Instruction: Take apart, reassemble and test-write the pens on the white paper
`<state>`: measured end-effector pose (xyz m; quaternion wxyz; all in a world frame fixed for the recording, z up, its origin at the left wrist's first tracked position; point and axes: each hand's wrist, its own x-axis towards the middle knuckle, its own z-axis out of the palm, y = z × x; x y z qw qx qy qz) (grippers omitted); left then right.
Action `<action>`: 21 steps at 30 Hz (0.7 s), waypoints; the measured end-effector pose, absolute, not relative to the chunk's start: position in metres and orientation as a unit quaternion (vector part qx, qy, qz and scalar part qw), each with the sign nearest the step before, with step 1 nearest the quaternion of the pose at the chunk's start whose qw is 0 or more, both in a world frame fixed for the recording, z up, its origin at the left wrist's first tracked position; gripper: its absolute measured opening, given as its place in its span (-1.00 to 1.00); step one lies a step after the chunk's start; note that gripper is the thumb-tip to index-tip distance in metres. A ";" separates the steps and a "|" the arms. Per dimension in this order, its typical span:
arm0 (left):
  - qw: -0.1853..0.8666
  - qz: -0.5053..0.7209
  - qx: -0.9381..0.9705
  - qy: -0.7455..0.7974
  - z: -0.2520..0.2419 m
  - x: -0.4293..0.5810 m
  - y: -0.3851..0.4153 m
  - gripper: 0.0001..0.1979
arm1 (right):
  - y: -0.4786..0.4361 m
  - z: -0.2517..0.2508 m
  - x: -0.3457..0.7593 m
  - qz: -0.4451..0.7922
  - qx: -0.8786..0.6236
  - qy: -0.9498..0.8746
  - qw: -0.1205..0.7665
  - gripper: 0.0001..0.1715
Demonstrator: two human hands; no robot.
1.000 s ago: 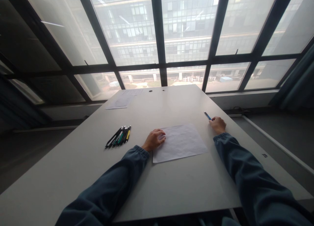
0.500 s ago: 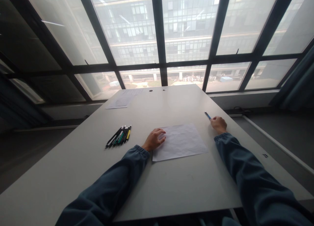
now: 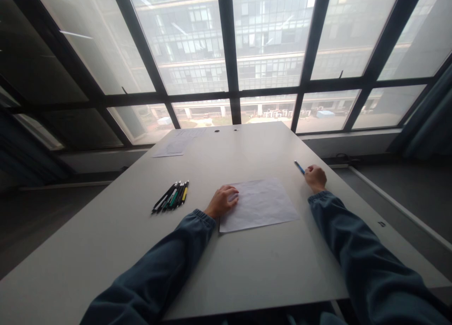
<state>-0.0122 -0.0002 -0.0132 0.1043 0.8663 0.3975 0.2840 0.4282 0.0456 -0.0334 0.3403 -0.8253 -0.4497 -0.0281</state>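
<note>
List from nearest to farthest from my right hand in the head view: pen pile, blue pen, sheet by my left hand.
1. Blue pen, at your right hand.
2. Sheet, to its left.
3. Pen pile, farther left, past the sheet.

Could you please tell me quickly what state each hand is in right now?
Left hand: open, loosely bent, resting on the white sheet.
Right hand: curled, at the blue pen; whether it grips the pen cannot be told.

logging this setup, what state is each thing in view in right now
white sheet, flat, slightly wrinkled
left hand, resting on the sheet's left side
right hand, curled, grip unclear
blue pen, partly hidden by right hand
bunched pens, lying down
far papers, flat
curtains, drawn aside
</note>
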 end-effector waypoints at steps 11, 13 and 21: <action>0.104 0.276 0.871 0.394 -0.012 -0.013 -0.001 -0.79 | 0.036 -0.016 0.355 0.022 -0.559 -0.683 0.470 -0.74; 0.104 0.278 0.870 0.393 -0.012 -0.013 -0.001 -0.80 | 0.031 -0.015 0.334 0.048 -0.506 -0.724 0.467 -0.76; 0.102 0.275 0.870 0.397 -0.015 -0.013 0.001 -0.80 | 0.017 -0.022 0.298 0.184 -0.400 -0.814 0.378 -0.78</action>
